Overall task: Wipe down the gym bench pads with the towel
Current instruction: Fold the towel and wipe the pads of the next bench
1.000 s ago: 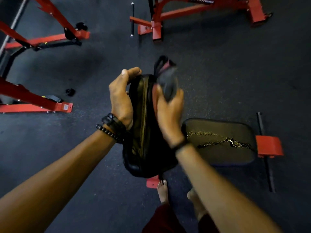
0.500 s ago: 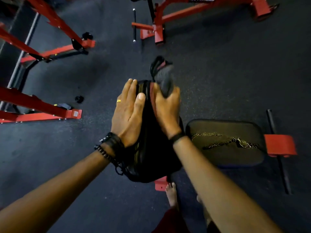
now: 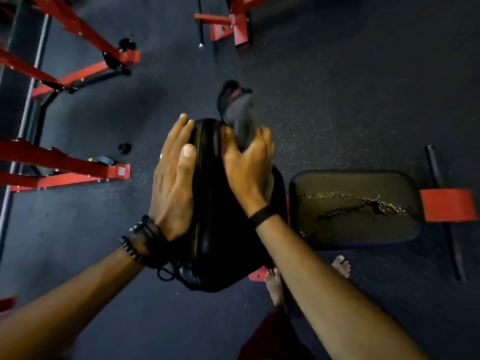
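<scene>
Raised back pad (image 3: 220,203) of the gym bench at centre, black, seen edge-on, tilted up toward the camera. Left hand (image 3: 174,183) flat against its left face, fingers straight and together, thumb lying along the pad's edge – pressing, not gripping. Beaded and corded bracelets (image 3: 137,242) at that wrist, a ring on one finger.

Right hand (image 3: 249,172) on the pad's right face near the top, fingers curled around a dark grey towel (image 3: 240,118); bunched cloth sticking up past the top of the pad, somewhat blurred. Black band (image 3: 262,215) on the right wrist.

Seat pad (image 3: 355,206) lying flat just right of the back pad, its cover cracked and torn in a ragged line across the middle. Red frame end (image 3: 448,205) and a black crossbar (image 3: 444,211) beyond it on the right. Small red bracket (image 3: 257,274) of the frame showing under the back pad.

Bare feet (image 3: 275,287) on the dark speckled rubber floor (image 3: 337,87) below the right forearm – forearm hiding part of the seat pad's near corner. Red steel machine frames (image 3: 65,165) at left, another red base (image 3: 233,24) at top centre with a thin dark bar (image 3: 200,27) beside it. Small black knob (image 3: 125,147) loose on the floor left of the hands.
</scene>
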